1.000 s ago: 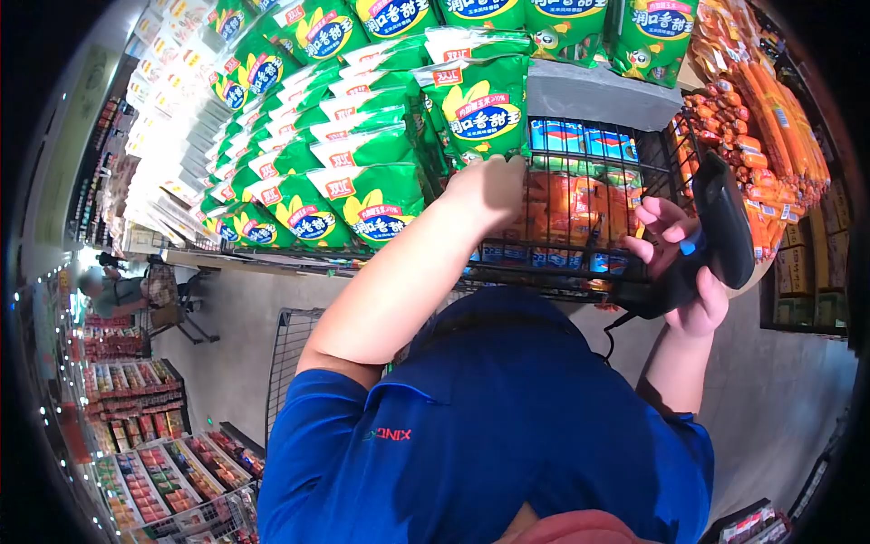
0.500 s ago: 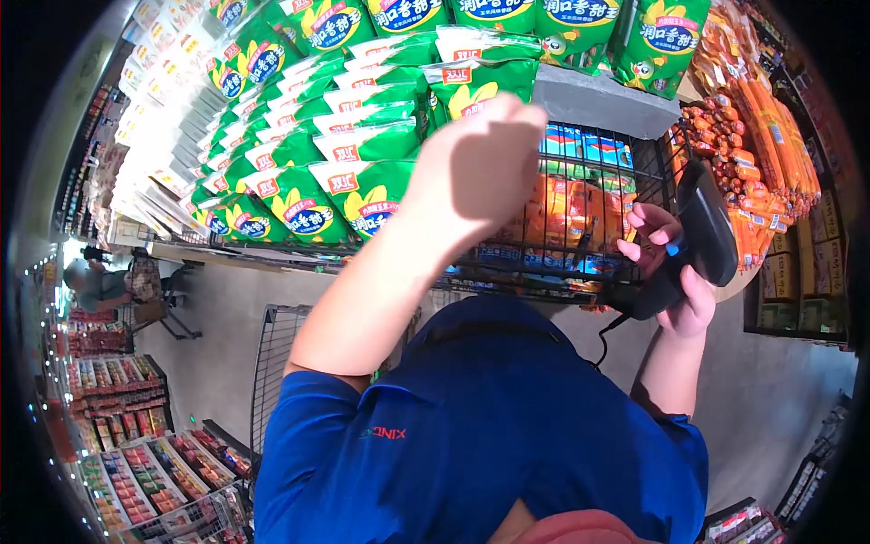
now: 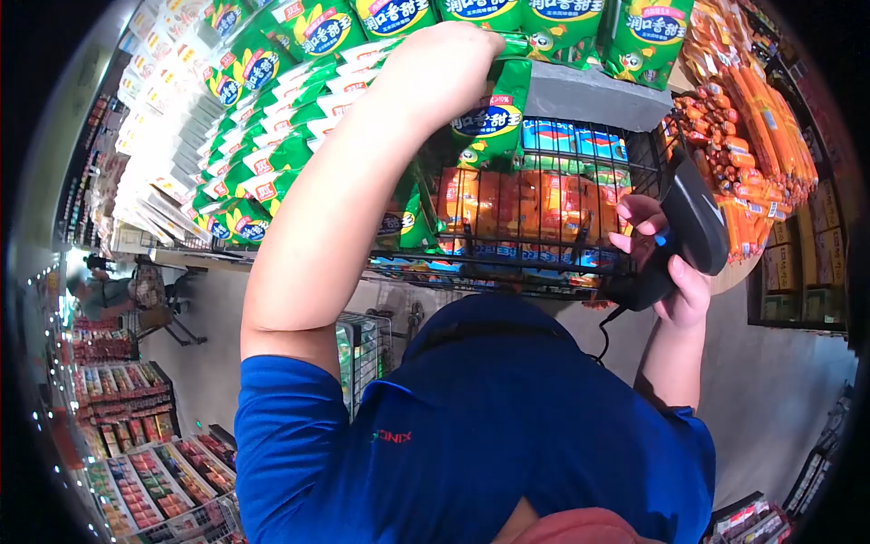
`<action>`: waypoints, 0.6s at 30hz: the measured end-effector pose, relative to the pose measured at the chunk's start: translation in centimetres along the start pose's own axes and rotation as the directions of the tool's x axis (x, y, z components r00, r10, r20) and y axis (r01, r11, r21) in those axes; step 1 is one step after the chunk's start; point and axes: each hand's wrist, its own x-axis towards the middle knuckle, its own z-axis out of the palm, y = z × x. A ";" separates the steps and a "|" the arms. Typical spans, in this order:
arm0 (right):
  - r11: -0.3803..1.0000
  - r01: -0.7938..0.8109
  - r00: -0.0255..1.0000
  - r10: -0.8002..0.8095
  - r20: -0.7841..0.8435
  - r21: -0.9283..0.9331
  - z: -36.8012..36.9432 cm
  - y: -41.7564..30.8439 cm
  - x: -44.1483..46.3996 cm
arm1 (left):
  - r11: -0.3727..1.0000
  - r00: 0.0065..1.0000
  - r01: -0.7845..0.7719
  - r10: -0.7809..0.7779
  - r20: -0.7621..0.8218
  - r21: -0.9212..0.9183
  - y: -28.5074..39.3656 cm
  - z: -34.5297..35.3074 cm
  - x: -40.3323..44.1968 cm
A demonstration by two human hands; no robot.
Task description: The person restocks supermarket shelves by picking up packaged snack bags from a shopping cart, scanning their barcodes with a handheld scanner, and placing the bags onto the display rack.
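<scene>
My left hand (image 3: 438, 72) reaches over the rows of green bags, its fingers closed at the top edge of a green bag (image 3: 490, 122) with yellow corn printed on it. The fingertips are partly hidden behind the wrist and bag. More green bags (image 3: 281, 127) stand packed in rows to the left of and under my forearm. On the other side, my right hand (image 3: 691, 292) is wrapped around a black handheld scanner (image 3: 696, 218) with a cord hanging from its lower end. The scanner is beside the black wire basket (image 3: 580, 238).
Orange and blue packs (image 3: 553, 204) lie inside the wire basket. A grey block (image 3: 598, 95) sits behind it. Orange sausages (image 3: 757, 136) are heaped at the right. White packs (image 3: 163, 109) stand at the left. A wire cart (image 3: 367, 349) is on the floor beside me.
My left hand has moved up and a little left, to the top of the green bag, and the forearm now covers the front bags. The right hand with the scanner has barely moved.
</scene>
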 end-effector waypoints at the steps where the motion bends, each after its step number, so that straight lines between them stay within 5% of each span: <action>1: 1.000 -0.001 1.000 0.001 -0.007 0.000 0.0 0.0 0.0 | 1.000 1.000 -0.005 0.005 0.002 -0.004 0.2 -0.3 0.0; 5: 0.999 -0.048 0.999 0.048 -0.025 0.003 0.1 -0.3 0.0 | 1.000 0.999 0.009 -0.009 0.037 0.001 1.4 -2.1 -0.2; 7: 0.999 -0.043 0.999 0.043 0.000 0.013 -0.1 -0.1 0.0 | 0.973 0.973 0.222 -0.225 0.046 0.063 2.6 -4.0 -0.9; 9: 0.999 -0.048 0.999 0.048 -0.023 0.000 0.1 -0.1 -0.1 | 0.970 0.969 0.244 -0.243 0.052 -0.001 3.3 -4.2 -2.2; 11: 0.999 -0.047 0.998 0.046 -0.045 -0.019 0.2 -0.1 -0.1 | 0.957 0.945 -0.047 -0.051 -0.323 -0.286 3.9 -2.2 -4.8; 16: 0.999 0.033 0.999 -0.033 -0.018 -0.029 1.0 -0.1 0.2 | 0.813 0.943 -0.187 -0.008 -0.332 -0.551 6.0 -2.9 -14.2; 18: 0.999 -0.011 0.974 0.001 0.225 0.046 1.7 0.0 0.3 | 0.793 0.916 -0.227 -0.023 -0.401 -0.565 5.2 -1.3 -19.0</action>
